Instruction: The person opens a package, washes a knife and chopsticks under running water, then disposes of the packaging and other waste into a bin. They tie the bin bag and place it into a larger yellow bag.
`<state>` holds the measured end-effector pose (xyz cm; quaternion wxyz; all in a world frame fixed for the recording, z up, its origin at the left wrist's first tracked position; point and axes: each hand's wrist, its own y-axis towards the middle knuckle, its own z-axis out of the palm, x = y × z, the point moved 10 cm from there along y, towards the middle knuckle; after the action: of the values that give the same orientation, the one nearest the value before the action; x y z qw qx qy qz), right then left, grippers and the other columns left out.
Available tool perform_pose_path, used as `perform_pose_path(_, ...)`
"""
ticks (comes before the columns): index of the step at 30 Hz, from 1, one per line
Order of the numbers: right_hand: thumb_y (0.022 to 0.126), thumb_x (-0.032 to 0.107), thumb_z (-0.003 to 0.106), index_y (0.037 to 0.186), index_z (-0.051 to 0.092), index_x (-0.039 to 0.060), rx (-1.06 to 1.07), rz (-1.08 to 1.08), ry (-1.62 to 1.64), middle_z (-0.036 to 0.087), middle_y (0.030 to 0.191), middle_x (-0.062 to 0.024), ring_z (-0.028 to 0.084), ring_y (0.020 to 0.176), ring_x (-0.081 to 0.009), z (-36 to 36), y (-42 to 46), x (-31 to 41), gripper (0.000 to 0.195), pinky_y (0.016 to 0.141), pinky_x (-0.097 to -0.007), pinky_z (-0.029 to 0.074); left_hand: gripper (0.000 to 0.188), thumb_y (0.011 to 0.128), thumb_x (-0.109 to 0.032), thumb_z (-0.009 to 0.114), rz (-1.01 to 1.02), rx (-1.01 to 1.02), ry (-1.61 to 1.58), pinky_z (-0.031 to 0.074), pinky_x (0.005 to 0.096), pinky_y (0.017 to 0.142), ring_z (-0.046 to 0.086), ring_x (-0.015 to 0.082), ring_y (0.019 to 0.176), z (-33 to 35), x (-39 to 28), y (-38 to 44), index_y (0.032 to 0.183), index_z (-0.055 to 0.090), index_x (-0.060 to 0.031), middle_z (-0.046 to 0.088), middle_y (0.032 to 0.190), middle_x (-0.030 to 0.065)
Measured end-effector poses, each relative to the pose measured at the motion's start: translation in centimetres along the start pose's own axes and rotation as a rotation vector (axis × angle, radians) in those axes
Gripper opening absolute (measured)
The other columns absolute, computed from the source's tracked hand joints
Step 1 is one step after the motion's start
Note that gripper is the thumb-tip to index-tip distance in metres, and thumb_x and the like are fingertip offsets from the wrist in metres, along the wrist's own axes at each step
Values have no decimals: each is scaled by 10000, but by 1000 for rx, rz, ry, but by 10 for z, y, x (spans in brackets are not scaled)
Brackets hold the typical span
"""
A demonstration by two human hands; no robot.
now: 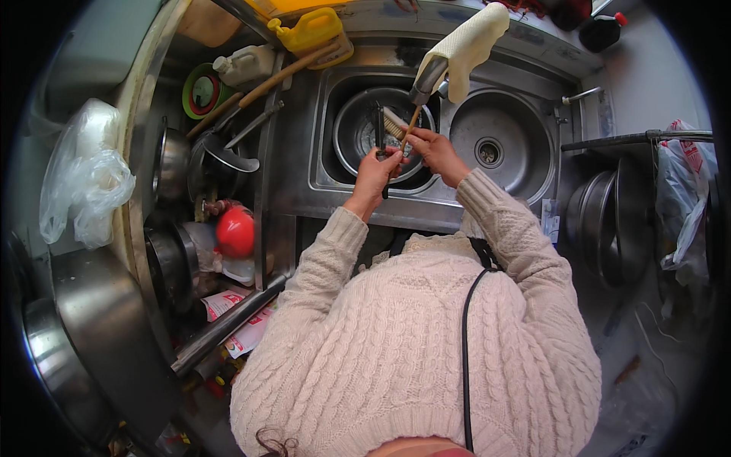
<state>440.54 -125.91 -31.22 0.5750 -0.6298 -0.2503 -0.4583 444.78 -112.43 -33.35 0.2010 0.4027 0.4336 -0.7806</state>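
Over a round metal basin (346,132) in the left sink bowl, my left hand (374,174) grips a slender black utensil (380,128); its exact kind is unclear. My right hand (437,153) comes from the right, its fingers closed on a scrubbing brush (394,123) with pale bristles, close beside the black utensil. A thin brown stick (412,127) slants between the tap's mouth and my fingertips; which hand holds it I cannot tell. The steel tap (429,79) stands above, with a pale textured cloth (465,45) draped over it. Some water shows in the basin.
The right sink bowl (517,137) has a drain strainer (489,152). Left of the sink are a yellow jug (311,31), a white jug (248,64), a wooden handle (285,77), pans and a red round object (235,231). Metal basins (591,223) stand at the right.
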Motion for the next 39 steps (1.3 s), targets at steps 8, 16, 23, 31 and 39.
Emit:
perform_pose_path(8,974,324,578,1178,696,191,-146,-215,-659,696,868,-133,696,754,-280,-5,14,5,271,592,-380,511,239,924,-153,699,216,-231,202,499,245,713,593,76,786,-23,-16,2,1117,664,-18,671,929,10)
perform_pose_path(16,930,285,584,989,708,174,-344,-373,-1217,638,840,-156,670,723,-353,-14,-12,34,177,639,-440,540,275,919,-75,664,231,101,3,547,257,776,655,126,964,27,-52,27,1187,653,-15,686,1105,45)
perform_pose_path(23,926,284,614,1122,702,219,-500,-450,-1111,656,864,-162,660,755,-371,-44,-13,54,224,656,-451,530,161,925,-45,656,286,-112,-128,586,290,778,702,189,852,25,-50,26,1068,636,26,691,995,126)
perform_pose_path(31,948,303,603,1420,481,245,-648,-586,-762,665,949,-156,655,793,-384,-37,-64,33,491,677,-469,524,122,919,-49,630,323,-242,-300,611,319,698,711,227,789,11,-38,58,995,555,9,676,921,122)
perform_pose_path(39,931,309,622,1420,476,235,-738,-445,-921,613,886,-116,640,658,-335,-72,-58,-6,516,565,-454,520,98,938,-24,591,310,-245,-361,627,367,679,710,267,743,3,-53,52,997,529,23,682,908,172)
